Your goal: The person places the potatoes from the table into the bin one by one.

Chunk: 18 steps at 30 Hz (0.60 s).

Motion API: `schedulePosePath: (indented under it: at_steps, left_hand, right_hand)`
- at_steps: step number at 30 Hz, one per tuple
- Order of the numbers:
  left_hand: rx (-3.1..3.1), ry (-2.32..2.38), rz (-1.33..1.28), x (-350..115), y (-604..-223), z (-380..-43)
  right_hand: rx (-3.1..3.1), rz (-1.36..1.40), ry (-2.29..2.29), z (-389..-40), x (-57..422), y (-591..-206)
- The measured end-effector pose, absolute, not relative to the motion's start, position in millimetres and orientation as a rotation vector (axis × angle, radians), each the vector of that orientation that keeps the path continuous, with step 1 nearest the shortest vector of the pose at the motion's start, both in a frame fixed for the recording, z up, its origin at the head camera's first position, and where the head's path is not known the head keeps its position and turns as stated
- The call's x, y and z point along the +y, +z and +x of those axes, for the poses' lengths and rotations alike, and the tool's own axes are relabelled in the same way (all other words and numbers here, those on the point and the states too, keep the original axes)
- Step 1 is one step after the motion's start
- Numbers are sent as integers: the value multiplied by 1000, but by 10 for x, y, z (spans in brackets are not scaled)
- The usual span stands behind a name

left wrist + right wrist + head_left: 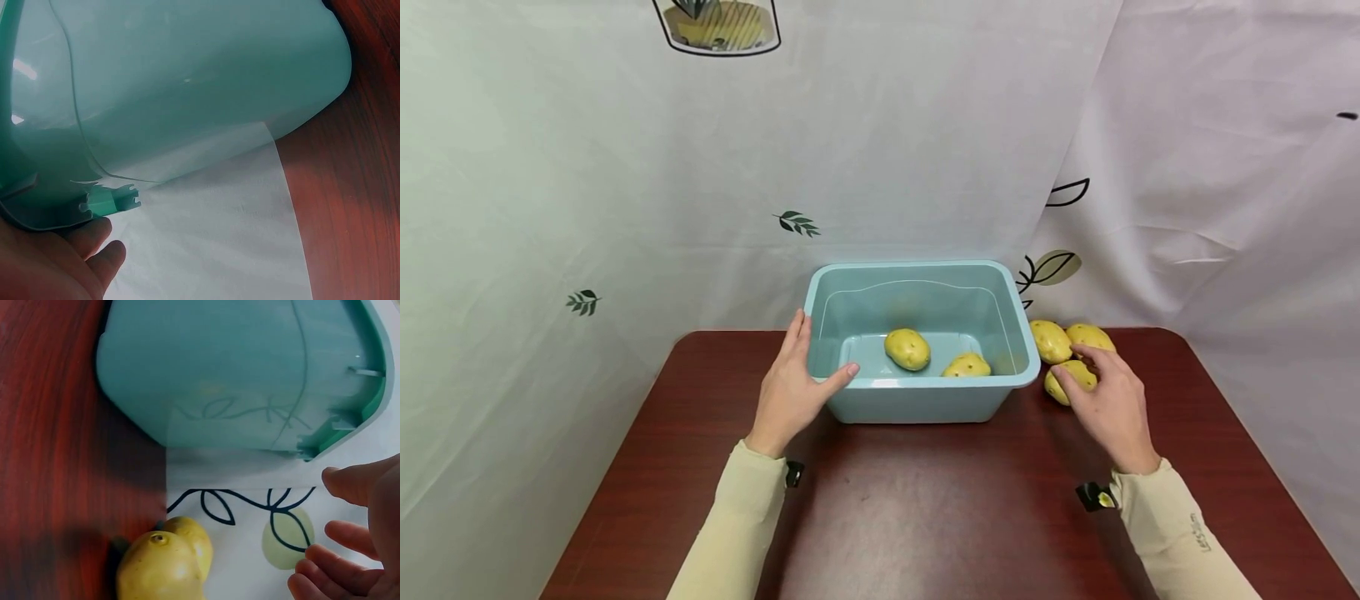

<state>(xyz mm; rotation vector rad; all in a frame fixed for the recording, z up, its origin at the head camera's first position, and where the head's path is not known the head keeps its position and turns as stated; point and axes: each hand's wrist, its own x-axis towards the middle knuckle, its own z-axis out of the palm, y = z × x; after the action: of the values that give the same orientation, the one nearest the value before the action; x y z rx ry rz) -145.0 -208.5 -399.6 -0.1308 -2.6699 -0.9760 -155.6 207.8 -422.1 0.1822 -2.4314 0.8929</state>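
A light blue plastic bin (910,404) stands at the table's far side, with two yellow potatoes (907,349) inside, one partly hidden by the front rim. My left hand (790,396) holds the bin's front left corner, its thumb over the rim and fingers along the outer left side. Right of the bin, three more potatoes (1049,342) lie close together on the table. Over the nearest potato (1060,387) hovers my right hand (1108,404), thumb and fingers apart. Nothing is between those fingers (334,572) in the right wrist view.
The dark red-brown table (925,508) ends against a pale cloth backdrop (925,150) with leaf prints, just behind the bin. Its rounded far right corner (1168,337) lies beyond the loose potatoes.
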Motion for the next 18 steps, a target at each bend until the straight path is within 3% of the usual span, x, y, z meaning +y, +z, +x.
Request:
schedulePosePath:
  at_steps: [18]
  left_hand:
    - [-2670,-990,-133,-2079,-3998,-1449]
  right_hand:
    - [-2507,161,855,-1591,2154,-4433]
